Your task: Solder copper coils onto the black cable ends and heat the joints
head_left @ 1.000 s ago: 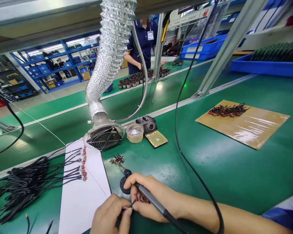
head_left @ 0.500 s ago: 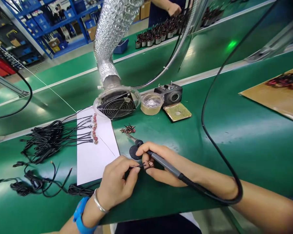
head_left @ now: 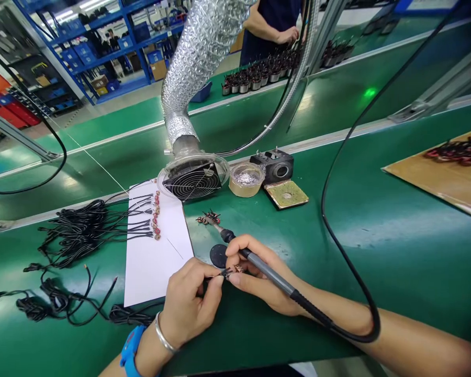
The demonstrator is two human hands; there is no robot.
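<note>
My left hand [head_left: 192,296] is closed, its thumb and forefinger pinching the end of a thin black cable [head_left: 225,273]. In my right hand [head_left: 270,285] a soldering iron [head_left: 270,270] lies under the forefinger, tip pointing away to the upper left. The same hand's fingertips also grip a small copper-coloured part [head_left: 239,268], mostly hidden, which meets the cable end. Just beyond the fingers sits a black round disc [head_left: 218,256]. The iron's tip is over or beside a small pile of copper-and-black parts [head_left: 209,217]; contact is unclear.
A white sheet [head_left: 153,272] carries a row of reddish parts on black cables [head_left: 76,225]. Behind stand a fume extractor [head_left: 192,183], a tub [head_left: 246,183], an iron stand [head_left: 277,163] and a sponge tray [head_left: 286,193]. Cardboard [head_left: 447,173] lies right. A co-worker's hand [head_left: 288,35] is across the line.
The view has shifted slightly, so the background sits lower. My right fingers have closed in on the small part, covering more of it, and the two hands' fingertips are nearer each other.
</note>
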